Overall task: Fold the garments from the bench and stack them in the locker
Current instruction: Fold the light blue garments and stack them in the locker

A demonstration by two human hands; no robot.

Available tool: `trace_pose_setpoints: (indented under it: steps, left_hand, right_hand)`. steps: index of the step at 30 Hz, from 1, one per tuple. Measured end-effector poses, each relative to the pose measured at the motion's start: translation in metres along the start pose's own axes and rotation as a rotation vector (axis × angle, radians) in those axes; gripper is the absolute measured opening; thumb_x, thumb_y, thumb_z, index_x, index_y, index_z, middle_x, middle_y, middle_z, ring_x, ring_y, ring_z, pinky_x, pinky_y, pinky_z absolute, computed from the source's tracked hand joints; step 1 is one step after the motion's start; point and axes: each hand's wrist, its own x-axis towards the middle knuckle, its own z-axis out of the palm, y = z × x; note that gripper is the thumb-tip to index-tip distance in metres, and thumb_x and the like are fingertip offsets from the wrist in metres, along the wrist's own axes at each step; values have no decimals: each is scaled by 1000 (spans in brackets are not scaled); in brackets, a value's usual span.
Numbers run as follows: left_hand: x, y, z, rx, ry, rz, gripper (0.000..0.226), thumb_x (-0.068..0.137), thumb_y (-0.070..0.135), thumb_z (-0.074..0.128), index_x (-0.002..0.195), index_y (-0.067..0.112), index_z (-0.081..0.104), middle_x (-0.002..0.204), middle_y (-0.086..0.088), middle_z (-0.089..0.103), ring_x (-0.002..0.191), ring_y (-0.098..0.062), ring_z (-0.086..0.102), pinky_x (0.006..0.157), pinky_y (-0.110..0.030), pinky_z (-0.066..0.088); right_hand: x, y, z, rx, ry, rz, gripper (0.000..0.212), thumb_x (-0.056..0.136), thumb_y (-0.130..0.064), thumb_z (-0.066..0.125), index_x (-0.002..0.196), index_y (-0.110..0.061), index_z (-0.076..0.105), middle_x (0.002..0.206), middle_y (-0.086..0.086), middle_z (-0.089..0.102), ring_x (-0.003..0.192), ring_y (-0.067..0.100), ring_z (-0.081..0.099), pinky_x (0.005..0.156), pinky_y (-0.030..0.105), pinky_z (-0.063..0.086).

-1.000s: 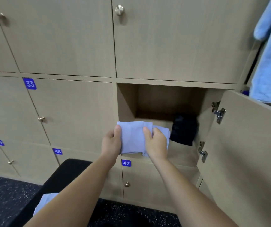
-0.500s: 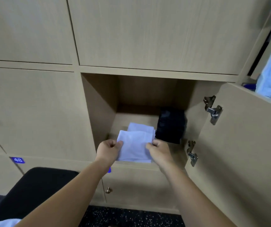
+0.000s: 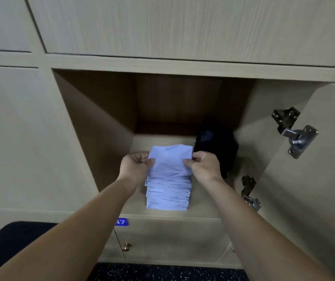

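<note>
In the head view we see the pale wooden locker (image 3: 205, 201) standing open, its door (image 3: 314, 199) swung to the right on steel hinges (image 3: 296, 134). The left hand (image 3: 137, 166) and right hand (image 3: 205, 167) each pinch one side of the folded light-blue garment (image 3: 170, 161), which lies on top of the stack of folded light-blue cloths (image 3: 167, 196) inside the locker. A black bundle (image 3: 217, 149) sits just beside the stack, at the rear right. Below lie the black padded surface (image 3: 10, 246) and the dark speckled floor (image 3: 162, 272).

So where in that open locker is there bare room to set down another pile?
Bare locker floor lies left of the pale blue stack, up to the left wall, and behind it. The right side is crowded by the black garment.
</note>
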Motion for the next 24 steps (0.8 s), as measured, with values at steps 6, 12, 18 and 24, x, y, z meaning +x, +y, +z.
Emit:
trace_pose_setpoints:
  steps: [6,12,18,24]
  left_hand:
    - [8,-13,5,36,14,38,10,91,6,66,89,15,71,89,-5,74,81,-16,67,72,-20,52]
    - [17,-16,7,191,37,47,34,88,22,72,119,9,66,106,-3,72,100,-19,68,94,-32,52]
    - [5,-4,17,841,27,504,46,101,29,46,143,11,47,153,-7,40,143,-22,31,114,-27,21]
    - [15,-23,29,1100,-291,401,58,106,38,18,156,11,5,164,-4,-1,150,-11,-7,120,-26,-6]
  right_hand:
    - [-4,11,6,20,25,-29,17,85,-15,69,101,-11,69,85,-3,65,85,18,65,81,34,53]
    - [-5,13,7,-116,92,-47,39,87,-29,67,123,-13,60,107,3,66,102,23,62,83,33,50]
    - [-15,-1,10,-716,47,-540,48,99,-39,41,137,-11,48,142,8,46,133,28,37,107,36,28]
    - [-3,17,23,-737,-360,-317,62,104,-47,18,155,-14,5,163,7,-5,149,16,-10,119,29,-6]
